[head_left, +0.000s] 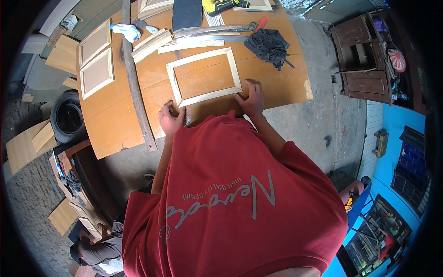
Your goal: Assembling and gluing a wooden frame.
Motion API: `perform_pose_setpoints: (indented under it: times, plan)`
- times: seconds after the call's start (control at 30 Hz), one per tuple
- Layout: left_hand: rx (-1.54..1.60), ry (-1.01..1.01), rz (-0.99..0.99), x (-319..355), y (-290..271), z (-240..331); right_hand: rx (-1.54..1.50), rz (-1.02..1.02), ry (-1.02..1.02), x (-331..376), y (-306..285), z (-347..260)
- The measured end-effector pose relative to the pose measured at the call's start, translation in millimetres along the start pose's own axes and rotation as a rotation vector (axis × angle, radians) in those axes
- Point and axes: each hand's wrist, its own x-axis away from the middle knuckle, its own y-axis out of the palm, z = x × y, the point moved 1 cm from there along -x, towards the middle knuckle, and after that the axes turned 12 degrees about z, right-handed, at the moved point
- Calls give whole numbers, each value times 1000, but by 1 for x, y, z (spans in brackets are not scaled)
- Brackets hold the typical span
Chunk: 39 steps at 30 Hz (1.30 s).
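Observation:
A pale rectangular wooden frame [205,97] with mitred corners lies flat on the brown worktable [138,92], straight in front of me. My left hand [170,118] is at its near left corner, thumb on one side and bent fingers on the other. At the near right corner, my right hand [251,99] has its thumb against the near bar and its index finger beside the right bar. Both hands hold the frame between them at these corners. Through the frame's opening shows the bare tabletop, crossed by a thin seam.
Beyond the frame lie wood strips [191,44], a crumpled dark cloth [267,47], scissors [251,26] and a yellow power tool [220,5]. A long dark wooden bar [134,87] crosses the left side, beside two panelled frames [97,67]. Another person [99,251] is at lower left.

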Motion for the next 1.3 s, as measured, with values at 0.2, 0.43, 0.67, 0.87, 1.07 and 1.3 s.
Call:
perform_pose_setpoints:
  times: [0.2, 0.43, 0.67, 0.87, 1.07, 1.3]
  plan:
    - [7, 7, 21, -1, 1, -2, 7, 28, -34, 0, 2, 1]
    - [22, 15, 36, 0, 0, 2, -6, 59, -68, -1, 2, 1]
    - [19, -9, 34, -1, 2, -2, -18, 46, -40, -3, 2, -2]
    - [20, -10, 26, -1, 2, -1, -54, 46, -104, -4, -3, 2]
    - [15, -7, 18, -2, 1, -1, -56, 18, -61, -5, -1, 8]
    - [11, 1, 19, -3, 1, 0, -69, 20, -57, -5, 2, 13]
